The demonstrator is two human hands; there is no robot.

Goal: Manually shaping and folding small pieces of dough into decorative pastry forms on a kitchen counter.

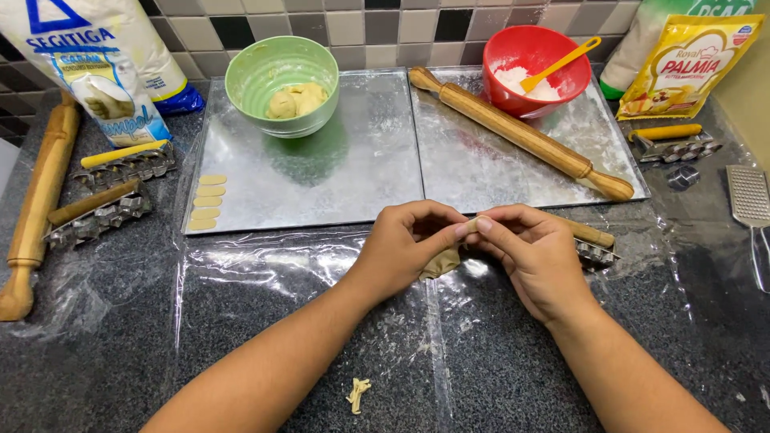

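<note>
Two long wooden tools lay at the far left of the counter: a rolling pin [36,204] and, beside it, two metal cutters with toothed wheels [104,196]. Behind them stood a white and blue bag [96,64]. Next came a metal tray [321,168] with four small pale strips of dough [207,202] in a column on its left edge and a green bowl [282,84] holding lumps of dough. A second tray [513,160] carried another rolling pin [521,132], lying across it, and a red bowl [536,70] of white flour with an orange spoon.

In the middle, over a clear plastic sheet [265,273], the person's left hand [405,248] and right hand [533,256] met. Both were closed by the fingertips on one small piece of dough [443,261], which hung between them just above the sheet. A little scrap of dough [358,394] lay nearer to the person. Behind the right hand another cutter [589,244] was partly hidden.

I judged that the shaping step was in hand: the piece was being pinched into form. The next move would call for a soft, even pressure, because such thin dough could tear easily.

At the right were a yellow packet [690,68], one more cutter, and a grater [750,196].
</note>
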